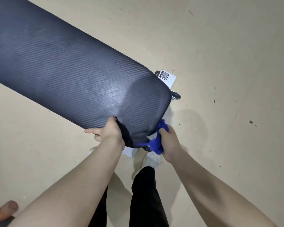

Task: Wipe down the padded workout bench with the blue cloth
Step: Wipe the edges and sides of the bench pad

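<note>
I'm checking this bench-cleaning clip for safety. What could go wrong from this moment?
1. The left hand grips the near corner of the padded bench; if it pulls or leans, the bench might shift or tip on its frame.
2. The blue cloth, bunched in the right hand, touches only the end edge, so the streaky top could be missed.
3. The white shoe stands close beside the bench foot, a possible trip point.

Beige scuffed floor (220, 46), white QR-code label (168, 77), dark specks
</note>
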Demonstrator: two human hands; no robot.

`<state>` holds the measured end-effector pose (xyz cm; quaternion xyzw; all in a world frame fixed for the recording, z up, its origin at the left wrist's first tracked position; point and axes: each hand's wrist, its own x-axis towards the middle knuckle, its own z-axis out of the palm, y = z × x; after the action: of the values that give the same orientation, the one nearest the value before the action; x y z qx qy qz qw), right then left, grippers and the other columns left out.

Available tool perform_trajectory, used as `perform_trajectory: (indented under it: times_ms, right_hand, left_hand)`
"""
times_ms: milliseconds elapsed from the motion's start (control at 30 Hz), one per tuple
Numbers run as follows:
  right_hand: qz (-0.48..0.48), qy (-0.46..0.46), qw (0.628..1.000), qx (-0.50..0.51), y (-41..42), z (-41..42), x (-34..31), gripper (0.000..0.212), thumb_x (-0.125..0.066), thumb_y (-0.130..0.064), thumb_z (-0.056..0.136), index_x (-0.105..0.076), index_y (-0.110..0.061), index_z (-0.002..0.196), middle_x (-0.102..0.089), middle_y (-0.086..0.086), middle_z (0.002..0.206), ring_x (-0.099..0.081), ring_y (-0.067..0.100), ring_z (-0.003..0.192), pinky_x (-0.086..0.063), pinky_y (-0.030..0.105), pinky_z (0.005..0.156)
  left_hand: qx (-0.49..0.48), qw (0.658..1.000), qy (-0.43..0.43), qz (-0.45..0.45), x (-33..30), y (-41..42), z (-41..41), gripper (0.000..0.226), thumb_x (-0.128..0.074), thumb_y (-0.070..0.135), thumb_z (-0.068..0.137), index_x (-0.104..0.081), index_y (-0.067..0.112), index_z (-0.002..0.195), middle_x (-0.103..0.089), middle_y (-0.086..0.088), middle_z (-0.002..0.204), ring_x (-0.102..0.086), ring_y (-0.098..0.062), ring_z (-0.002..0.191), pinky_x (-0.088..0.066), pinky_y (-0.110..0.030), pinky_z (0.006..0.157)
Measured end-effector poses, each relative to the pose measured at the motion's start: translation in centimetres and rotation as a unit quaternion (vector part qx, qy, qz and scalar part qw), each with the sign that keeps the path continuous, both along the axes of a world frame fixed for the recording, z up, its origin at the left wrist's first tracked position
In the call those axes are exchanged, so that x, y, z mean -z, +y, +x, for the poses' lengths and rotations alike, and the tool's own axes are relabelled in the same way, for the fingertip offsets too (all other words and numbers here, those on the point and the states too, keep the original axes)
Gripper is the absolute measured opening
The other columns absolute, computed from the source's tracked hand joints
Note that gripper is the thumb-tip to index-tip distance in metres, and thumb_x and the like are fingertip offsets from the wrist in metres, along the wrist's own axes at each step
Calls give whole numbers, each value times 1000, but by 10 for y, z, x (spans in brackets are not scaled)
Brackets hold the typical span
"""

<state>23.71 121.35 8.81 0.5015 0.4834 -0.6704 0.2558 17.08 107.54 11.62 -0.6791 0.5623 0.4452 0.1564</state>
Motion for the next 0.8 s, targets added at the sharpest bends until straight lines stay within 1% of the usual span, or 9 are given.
perform_trajectory:
  times_ms: [67,133,233,300,367,433,633,733,800]
  right_hand:
    - [-14,-43,999,-8,4,-2,-15,18,-35,-2,84,-49,-9,93,-55,11,77,-51,24,56,-42,33,59]
    - [-16,-49,998,44,23,-21,-33,19,-35,-4,85,-51,-12,90,-56,10,80,-52,24,58,-45,24,50]
    - [-72,-18,989,125,55,-41,-69,23,-36,-11,87,-58,-17,85,-64,6,77,-57,23,62,-50,27,53]
    - [-92,-2,991,99,71,-44,-88,25,-38,-16,89,-61,-17,81,-67,1,67,-59,21,65,-50,29,60]
    - [-108,12,991,81,82,-49,-101,23,-39,-18,89,-61,-14,83,-67,3,71,-59,21,70,-47,30,66]
    - [-132,32,985,110,89,-55,-108,21,-40,-16,87,-60,-11,86,-66,5,76,-61,21,68,-48,30,68]
    - [-153,83,970,169,107,-86,-101,30,-42,-35,92,-66,-16,89,-70,5,89,-67,22,77,-50,33,75]
    - [-137,132,980,60,113,-103,-99,37,-47,-47,89,-64,-21,108,-71,1,103,-69,18,90,-53,31,75]
    - [-26,173,982,-73,116,-116,-96,14,-59,-23,88,-64,-21,100,-71,-1,96,-68,11,83,-54,25,68]
  left_hand:
    - [78,996,-39,-10,-9,1,-3,96,-56,37,83,15,30,149,5,-2,160,-12,-31,144,-15,-46,117]
    - [279,955,-66,-79,-18,4,-6,90,-54,36,85,5,23,151,10,-6,159,-4,-31,146,-11,-45,118]
    - [488,863,105,-78,-35,24,-24,35,-47,22,92,-48,11,125,-41,-9,139,-35,-28,130,-29,-35,105]
    - [517,831,190,75,-57,49,-40,23,-39,14,97,-59,22,105,-56,8,112,-47,-15,113,-32,-26,98]
    - [548,779,178,249,-74,70,-53,36,-38,11,97,-55,23,127,-58,10,122,-49,-7,116,-33,-25,107]
    - [596,714,144,339,-84,85,-65,37,-42,10,94,-55,26,125,-62,6,119,-56,-8,108,-39,-29,101]
    - [685,638,114,334,-68,85,-111,40,-73,28,69,-63,8,102,-65,-8,91,-61,-21,80,-48,-33,76]
    - [743,592,113,291,-55,84,-138,32,-69,32,76,-61,1,79,-63,-1,75,-56,-12,67,-43,-27,68]
    - [797,531,137,253,-55,85,-155,21,-61,21,88,-55,18,68,-56,9,65,-50,2,56,-38,-13,60]
